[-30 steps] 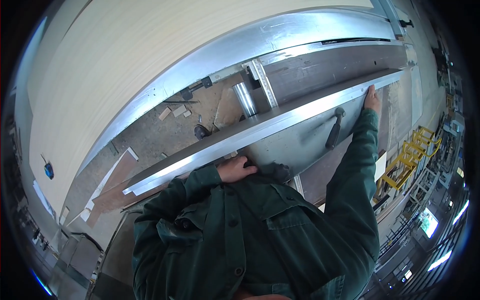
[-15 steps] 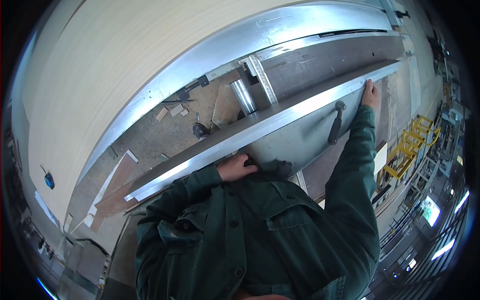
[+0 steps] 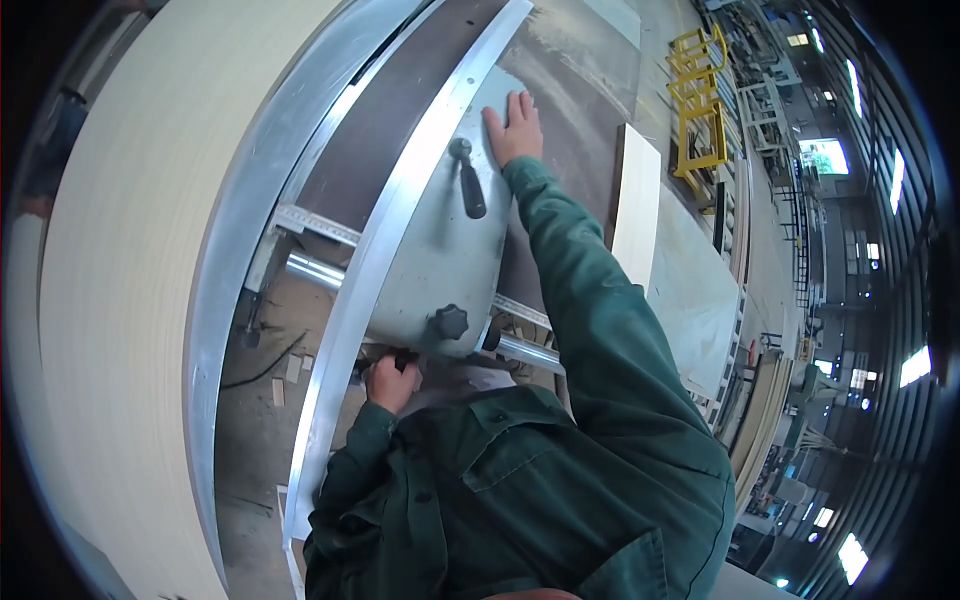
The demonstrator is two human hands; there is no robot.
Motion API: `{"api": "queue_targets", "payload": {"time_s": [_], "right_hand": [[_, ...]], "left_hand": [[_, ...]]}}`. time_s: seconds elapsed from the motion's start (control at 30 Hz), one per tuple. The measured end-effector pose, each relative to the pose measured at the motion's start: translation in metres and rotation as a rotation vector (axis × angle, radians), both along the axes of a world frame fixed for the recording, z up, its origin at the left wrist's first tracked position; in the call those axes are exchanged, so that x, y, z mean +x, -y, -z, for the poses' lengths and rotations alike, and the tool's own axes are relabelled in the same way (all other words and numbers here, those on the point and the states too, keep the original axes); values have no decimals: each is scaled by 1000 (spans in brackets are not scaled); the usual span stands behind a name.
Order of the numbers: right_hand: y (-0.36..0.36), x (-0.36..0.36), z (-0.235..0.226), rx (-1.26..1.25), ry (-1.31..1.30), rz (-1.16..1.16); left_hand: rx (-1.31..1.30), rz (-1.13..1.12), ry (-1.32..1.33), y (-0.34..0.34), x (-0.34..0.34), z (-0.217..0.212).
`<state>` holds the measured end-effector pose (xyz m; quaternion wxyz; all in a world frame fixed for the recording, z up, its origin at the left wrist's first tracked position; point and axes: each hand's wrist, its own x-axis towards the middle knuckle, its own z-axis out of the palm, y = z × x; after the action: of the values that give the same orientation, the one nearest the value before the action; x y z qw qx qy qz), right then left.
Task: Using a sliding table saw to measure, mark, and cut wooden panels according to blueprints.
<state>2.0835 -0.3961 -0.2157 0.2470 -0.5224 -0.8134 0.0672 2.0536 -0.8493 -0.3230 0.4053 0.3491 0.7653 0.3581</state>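
Note:
My right hand (image 3: 514,128) lies flat, fingers apart, on the far end of a grey-green metal machine plate (image 3: 430,270), just right of a black lever handle (image 3: 467,180). My left hand (image 3: 392,383) is curled around a small black grip (image 3: 385,358) under the near edge of that plate, close to a black star knob (image 3: 449,322). A long aluminium rail (image 3: 385,240) runs along the plate's left side. Both arms wear green sleeves.
A big pale wooden panel (image 3: 120,260) fills the left. A steel tube (image 3: 318,270) crosses under the rail, above a dusty floor with offcuts (image 3: 270,380). Pale boards (image 3: 637,200) lie to the right, with a yellow metal frame (image 3: 698,90) beyond.
The view has swung, so the rail now runs steeply upward. My right hand has shifted from the rail's end onto the plate beside the lever. My left hand stays at the near edge.

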Motion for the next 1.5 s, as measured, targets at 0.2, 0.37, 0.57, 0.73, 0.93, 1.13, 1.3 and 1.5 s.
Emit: {"api": "queue_targets", "payload": {"time_s": [0.2, 0.37, 0.57, 0.73, 0.93, 1.13, 1.3, 1.5], "right_hand": [[-7, 28, -36, -8, -48, -18], [-8, 100, -37, -85, -283, -114], [-9, 331, -59, 147, -208, -73], [72, 478, -49, 103, 102, 279], [136, 502, -27, 71, -5, 101], [236, 323, -144, 117, -234, -342], [413, 183, -176, 18, -428, -889], [728, 76, -194, -175, -321, -1397]], "left_hand": [[88, -29, -144, -13, 17, -22], [52, -18, -194, -3, 56, -66], [-45, -159, -86, 30, 105, -79], [-331, -304, 43, 154, 135, -38], [-102, -38, -65, 268, 190, -36], [122, -56, -70, 286, 225, -235], [866, -75, -237, 399, 232, -410], [1331, -93, -553, 627, 258, -480]]}}
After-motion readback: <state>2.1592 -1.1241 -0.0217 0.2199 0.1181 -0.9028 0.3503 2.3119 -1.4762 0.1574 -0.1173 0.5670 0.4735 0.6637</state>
